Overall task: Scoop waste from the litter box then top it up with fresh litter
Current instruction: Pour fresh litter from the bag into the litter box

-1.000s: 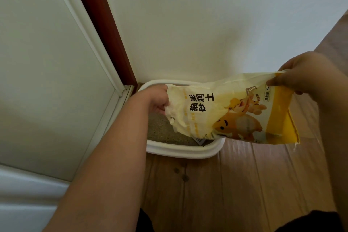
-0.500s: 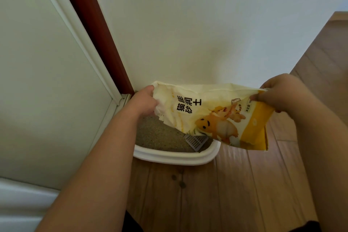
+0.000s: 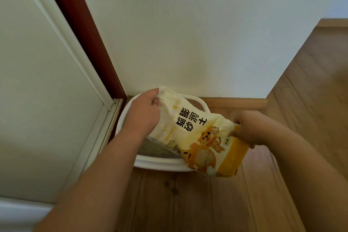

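A white litter box [image 3: 160, 164] sits on the floor in the corner, with grey litter [image 3: 156, 149] showing inside. Over it I hold a cream and yellow litter bag [image 3: 199, 137] printed with a cartoon tiger. My left hand [image 3: 145, 113] grips the crumpled cream end of the bag above the box's left side. My right hand [image 3: 248, 128] pinches the bag's upper edge near its yellow end, which hangs past the box's front right rim. The bag hides most of the box's inside.
A white wall [image 3: 188, 34] with a wooden baseboard [image 3: 235, 102] runs behind the box. A white door panel [image 3: 37, 90] and red-brown frame [image 3: 81, 34] stand at the left. Wooden floor [image 3: 188, 203] stretches in front and to the right.
The bag has sunk lower over the box and tilted, its yellow end now hanging down at the right. Both hands came down with it. The scoop seen before is now hidden.
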### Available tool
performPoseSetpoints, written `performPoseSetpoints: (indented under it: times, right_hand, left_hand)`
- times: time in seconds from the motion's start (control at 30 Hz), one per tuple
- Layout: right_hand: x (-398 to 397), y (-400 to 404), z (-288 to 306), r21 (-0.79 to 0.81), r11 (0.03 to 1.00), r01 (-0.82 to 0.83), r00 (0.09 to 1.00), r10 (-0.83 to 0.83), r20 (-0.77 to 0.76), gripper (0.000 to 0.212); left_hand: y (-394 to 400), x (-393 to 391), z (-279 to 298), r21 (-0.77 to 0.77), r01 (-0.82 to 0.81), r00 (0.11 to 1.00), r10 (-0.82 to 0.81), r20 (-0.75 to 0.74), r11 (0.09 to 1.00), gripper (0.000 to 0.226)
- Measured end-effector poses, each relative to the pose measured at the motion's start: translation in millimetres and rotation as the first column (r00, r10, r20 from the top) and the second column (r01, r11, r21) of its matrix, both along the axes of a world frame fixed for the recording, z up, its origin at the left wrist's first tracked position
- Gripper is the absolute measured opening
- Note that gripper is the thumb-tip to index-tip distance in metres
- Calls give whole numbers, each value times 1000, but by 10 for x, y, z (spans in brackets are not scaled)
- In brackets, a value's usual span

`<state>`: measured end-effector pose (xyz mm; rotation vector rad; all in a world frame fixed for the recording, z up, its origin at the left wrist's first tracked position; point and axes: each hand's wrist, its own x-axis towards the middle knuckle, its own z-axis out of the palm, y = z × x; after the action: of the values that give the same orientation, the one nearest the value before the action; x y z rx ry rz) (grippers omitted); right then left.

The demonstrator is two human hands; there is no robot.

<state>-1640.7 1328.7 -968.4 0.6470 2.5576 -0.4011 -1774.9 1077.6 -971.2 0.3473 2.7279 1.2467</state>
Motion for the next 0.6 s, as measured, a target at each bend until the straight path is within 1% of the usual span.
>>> performPoseSetpoints:
  times: [0.13,0.2,0.3,0.37,0.53,0.6]
  right_hand:
    - [17,51,-37,-30,1000,1,998,1,68,12]
    - [32,79,-36,-32,999,0,993,4,117,16]
    - [37,88,-37,43,998,-49,983,41,177,28]
    - [29,92,-35,104,990,-90,977,67,201,32]
    - [33,148,-49,137,987,-84,974,52,223,34]
    - [26,182,-69,160,985,-69,978,36,203,32]
  left_hand:
    - [7,13,34,11,0,999,0,-46,1000,41]
    - [23,-22,37,12,-6,998,6,-57,1000,41]
    - [58,-29,28,15,3,998,-3,-56,1000,41]
    - [86,-8,33,32,9,998,-7,-55,999,40]
    - [121,13,47,56,15,997,-11,-74,998,39]
    - [136,19,57,63,25,996,-20,-89,998,39]
